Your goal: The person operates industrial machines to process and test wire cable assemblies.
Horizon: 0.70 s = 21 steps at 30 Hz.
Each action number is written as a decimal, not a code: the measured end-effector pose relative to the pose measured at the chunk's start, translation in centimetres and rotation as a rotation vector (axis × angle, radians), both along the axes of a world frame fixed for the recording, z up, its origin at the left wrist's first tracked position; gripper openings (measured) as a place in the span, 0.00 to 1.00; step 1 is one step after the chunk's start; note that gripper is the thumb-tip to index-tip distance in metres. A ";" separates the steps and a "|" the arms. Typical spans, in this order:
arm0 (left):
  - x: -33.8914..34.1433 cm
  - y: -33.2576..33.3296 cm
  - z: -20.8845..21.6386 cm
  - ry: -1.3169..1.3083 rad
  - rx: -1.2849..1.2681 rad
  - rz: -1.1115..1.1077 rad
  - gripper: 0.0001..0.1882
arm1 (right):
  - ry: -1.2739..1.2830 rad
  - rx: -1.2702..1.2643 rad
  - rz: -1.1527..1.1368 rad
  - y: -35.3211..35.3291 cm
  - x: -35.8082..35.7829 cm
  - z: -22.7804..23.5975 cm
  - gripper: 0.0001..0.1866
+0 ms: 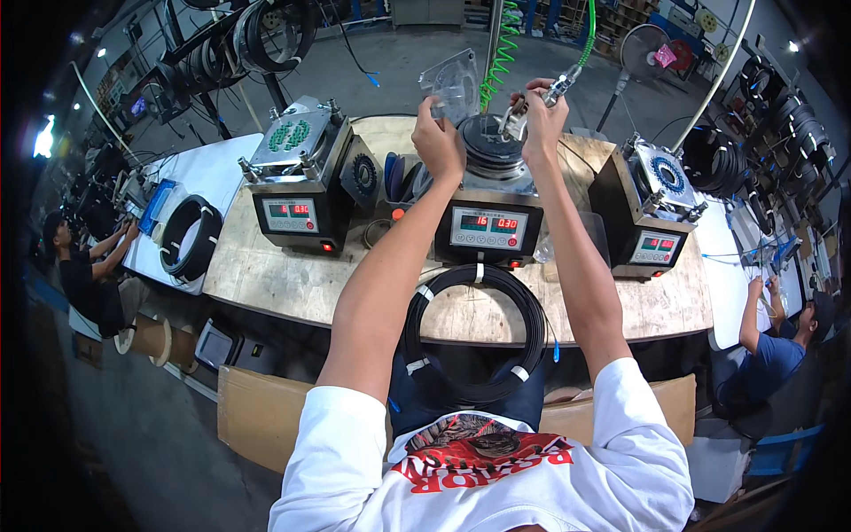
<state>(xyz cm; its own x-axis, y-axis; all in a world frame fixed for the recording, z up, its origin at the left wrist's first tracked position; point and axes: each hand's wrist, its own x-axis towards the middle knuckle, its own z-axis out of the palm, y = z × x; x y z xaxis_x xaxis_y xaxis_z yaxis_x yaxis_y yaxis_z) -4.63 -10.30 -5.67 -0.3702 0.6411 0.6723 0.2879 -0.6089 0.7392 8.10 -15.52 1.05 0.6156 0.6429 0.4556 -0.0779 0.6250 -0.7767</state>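
Both of my arms reach out over a box-shaped polishing machine (488, 230) with a lit digital panel and a round dark platen (484, 142) on top. My left hand (438, 146) is closed on the edge of a clear plastic cover (450, 80), tilted up at the left of the platen. In my right hand (542, 120) is an air blow gun (560, 85), fed by a green coiled hose (586, 40). Its front end points down toward the platen's right side. A coil of black cable (409, 328) with white ties lies over my lap at the table edge.
Similar machines stand at the left (288, 182) and the right (651, 208) on the wooden table (257, 275). An orange-capped bottle (398, 215) stands beside the middle machine. One co-worker (89, 275) sits far left, another (769, 346) far right. A pedestal fan (640, 51) stands behind.
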 end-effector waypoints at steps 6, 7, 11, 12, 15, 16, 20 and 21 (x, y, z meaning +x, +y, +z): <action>-0.5 0.0 -0.2 0.001 -0.101 -0.072 0.09 | 0.022 0.115 0.149 -0.7 -3.3 1.1 0.05; -0.6 0.0 -0.4 0.005 -0.102 -0.070 0.09 | 0.075 0.154 0.094 -0.9 -3.6 1.5 0.05; 0.0 -0.2 -0.2 0.005 -0.064 -0.099 0.06 | -0.009 0.111 -0.026 -1.2 -0.3 1.9 0.04; -0.1 -0.2 -0.2 0.028 -0.031 -0.075 0.06 | -0.009 0.113 -0.028 -1.7 0.3 1.6 0.04; -0.3 -0.3 -0.4 0.092 -0.070 -0.075 0.07 | -0.194 -0.314 -0.031 -3.1 2.4 0.3 0.06; -0.3 -0.2 -0.3 0.092 -0.071 -0.084 0.07 | -0.192 -0.316 -0.040 -3.2 3.0 -0.1 0.06; -0.3 0.1 -0.4 0.115 -0.151 -0.087 0.09 | -0.168 -0.093 -0.119 -4.2 4.6 -0.6 0.06; -0.3 0.0 -0.2 0.122 -0.134 -0.081 0.09 | -0.191 -0.087 -0.086 -4.6 4.8 -0.5 0.05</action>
<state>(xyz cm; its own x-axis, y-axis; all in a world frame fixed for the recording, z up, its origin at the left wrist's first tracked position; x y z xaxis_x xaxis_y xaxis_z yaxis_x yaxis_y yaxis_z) -4.90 -10.34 -5.91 -0.2350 0.7522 0.6157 0.3343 -0.5322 0.7778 12.91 -20.10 0.60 0.5780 0.6340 0.5139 0.1261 0.5527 -0.8238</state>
